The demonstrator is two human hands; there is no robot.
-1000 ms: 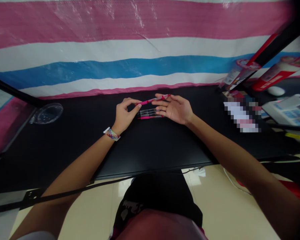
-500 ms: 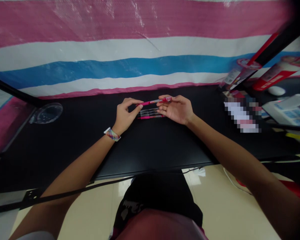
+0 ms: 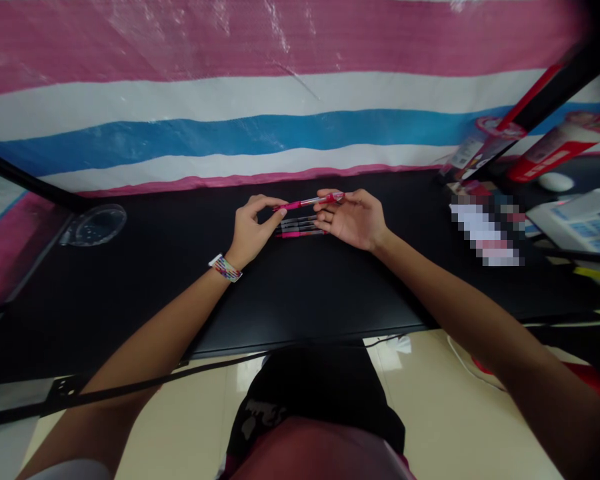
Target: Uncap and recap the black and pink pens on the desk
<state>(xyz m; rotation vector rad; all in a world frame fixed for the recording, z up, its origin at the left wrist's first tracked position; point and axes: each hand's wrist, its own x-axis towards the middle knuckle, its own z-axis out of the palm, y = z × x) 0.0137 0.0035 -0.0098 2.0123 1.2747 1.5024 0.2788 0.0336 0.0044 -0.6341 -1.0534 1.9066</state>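
Note:
A pink pen with a clear barrel (image 3: 310,201) is held level above the black table. My left hand (image 3: 254,230) pinches its left end between thumb and fingertips. At its right end, my right hand (image 3: 356,219) has its palm turned up and its thumb and index finger at the pen's tip. Just below, several pens (image 3: 300,227) lie side by side on the table, dark ones and a pink one nearest me. Their ends are partly hidden by my fingers.
A clear plastic lid (image 3: 100,225) lies at the table's left. Two cups, one clear (image 3: 473,147) and one red and white (image 3: 555,150), a white rounded object (image 3: 556,182) and papers (image 3: 580,223) are on the right. A striped sheet (image 3: 280,133) hangs behind.
The held pen has tilted or turned very slightly, with its right end a little further right. Both hands stay in nearly the same place.

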